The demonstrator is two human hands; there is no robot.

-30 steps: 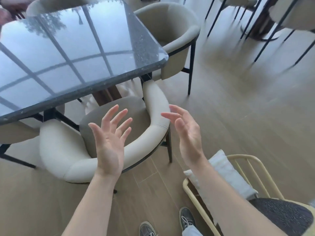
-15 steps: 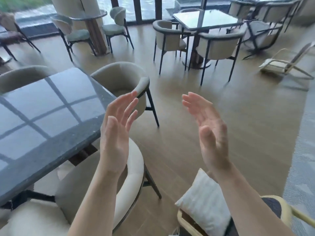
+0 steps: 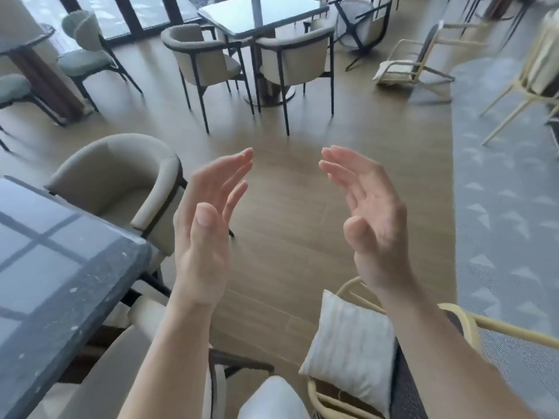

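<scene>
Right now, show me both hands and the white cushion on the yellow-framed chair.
left hand (image 3: 200,249), head view, on the base of the thumb.
right hand (image 3: 376,222), head view, on the palm.
white cushion (image 3: 348,352), head view, on the middle of its front face.

The table (image 3: 60,282) is charcoal with white specks; the armchair (image 3: 112,173) behind it beige on black legs; right of the table, the floor (image 3: 287,237) is tan planks; the cushion (image 3: 348,352) white, faintly striped; the chair frame (image 3: 467,322) pale yellow; the carpet (image 3: 508,237) grey with pale triangles.
</scene>
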